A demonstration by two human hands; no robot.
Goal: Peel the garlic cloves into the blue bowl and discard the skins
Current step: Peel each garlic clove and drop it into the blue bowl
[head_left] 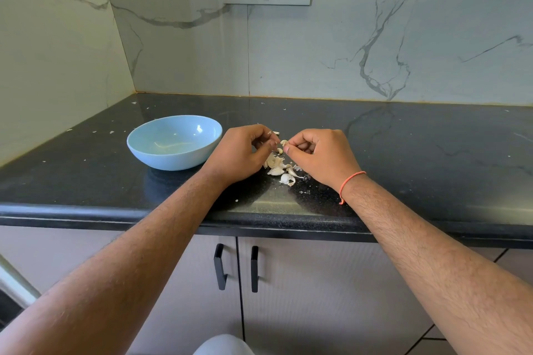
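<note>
We pinch one clove point(283, 142) between left hand point(241, 150) and right hand point(320, 153), seemingly stripping skin, beside the bowl point(150, 153) for dropping.

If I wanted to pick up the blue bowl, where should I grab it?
Probably by the rim of the blue bowl on its left, far side. The bowl stands upright and looks empty, so a thumb inside and fingers under the curved wall should hold it. Come from the left: the left hand sits close by its right side, and the garlic pile lies beyond that.
</note>
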